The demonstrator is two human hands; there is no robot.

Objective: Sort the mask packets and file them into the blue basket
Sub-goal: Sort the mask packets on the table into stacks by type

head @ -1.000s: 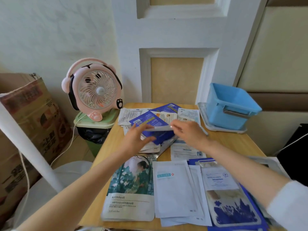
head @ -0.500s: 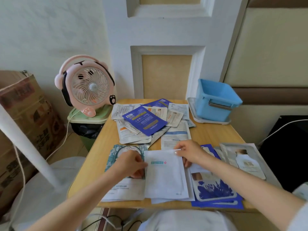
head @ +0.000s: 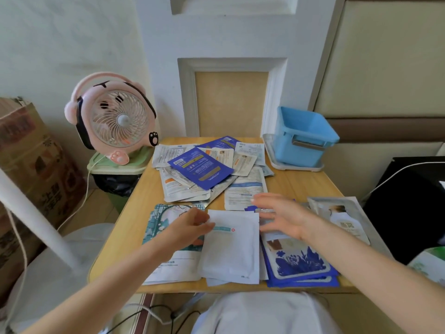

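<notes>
White packet [head: 231, 249] overlaps teal packet [head: 156, 220], partly hidden under left hand [head: 190, 227].

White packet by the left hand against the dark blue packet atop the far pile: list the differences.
The white packet is plain with a teal strip; the blue packet is dark with gold print. The white packet lies square to the table edge; the blue packet lies askew. Both lie flat, outside the basket.

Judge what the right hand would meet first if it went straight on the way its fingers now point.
Probably the white printed packet lying just ahead: the right hand points away and leftward towards it. How high it hovers above the table is unclear.
</notes>
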